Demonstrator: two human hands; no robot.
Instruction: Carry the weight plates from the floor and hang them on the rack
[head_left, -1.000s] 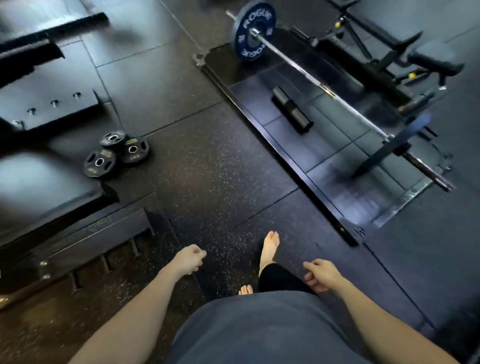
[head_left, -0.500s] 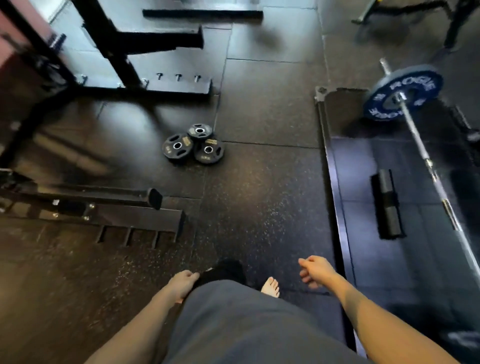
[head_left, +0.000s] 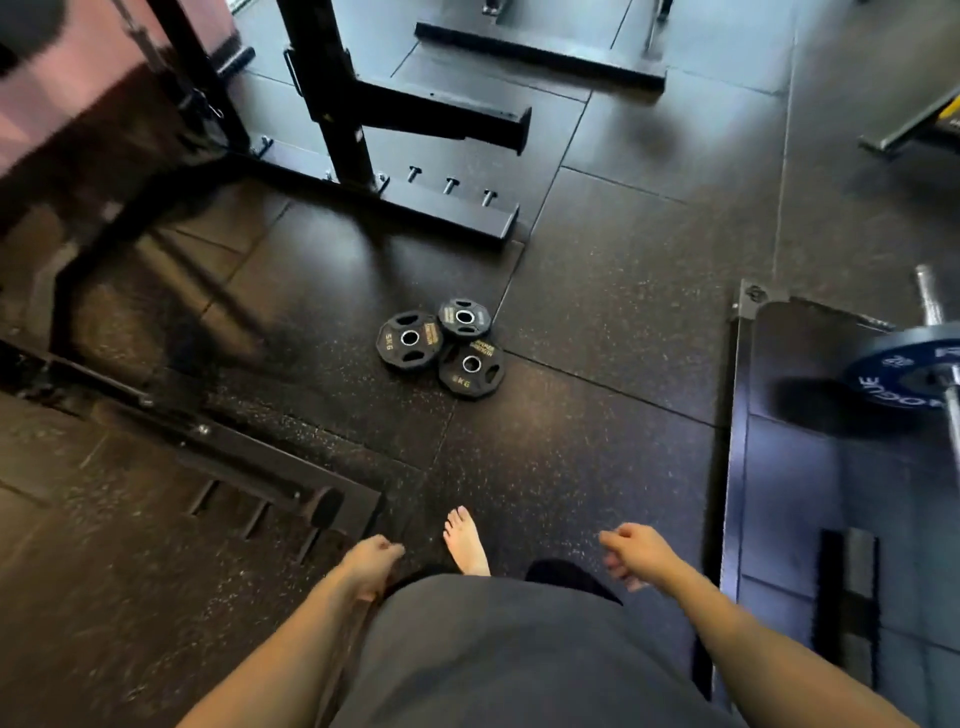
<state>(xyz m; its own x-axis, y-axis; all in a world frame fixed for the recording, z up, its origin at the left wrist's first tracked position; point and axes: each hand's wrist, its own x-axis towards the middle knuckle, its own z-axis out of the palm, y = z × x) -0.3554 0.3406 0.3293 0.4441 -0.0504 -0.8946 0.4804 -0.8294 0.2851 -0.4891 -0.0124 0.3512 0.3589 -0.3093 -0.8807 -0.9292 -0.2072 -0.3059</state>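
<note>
Three plates (head_left: 441, 345) lie flat on the floor (head_left: 597, 312), clustered and touching one another: a left plate (head_left: 409, 340), a smaller far plate (head_left: 464, 317) and a near plate (head_left: 470, 368). The far plate appears to overlap the rims of the other two; which rests on which cannot be settled with certainty. All three show their centre holes upward.

The rack (head_left: 343, 104) stands beyond the plates, up and to the left of them, its base foot (head_left: 441, 208) carrying three short pegs. No plate hangs on any visible part of it.

The left hand (head_left: 371, 564) hangs at the hip, fingers loosely curled, holding nothing. The right hand (head_left: 631, 553) is likewise slack and empty, fingers half curled. A bare foot (head_left: 465, 540) is planted between them, pointing toward the plates.

Governing relation: the plates lie straight ahead of the person, well apart from both hands and out of reach from standing. They sit slightly left of the body's midline, so the left hand is judged marginally nearer; the margin is small.

Judgement: the task stands at its start, approach stage. No plate is lifted. A further step and a stoop are needed before either hand can grasp.
</note>
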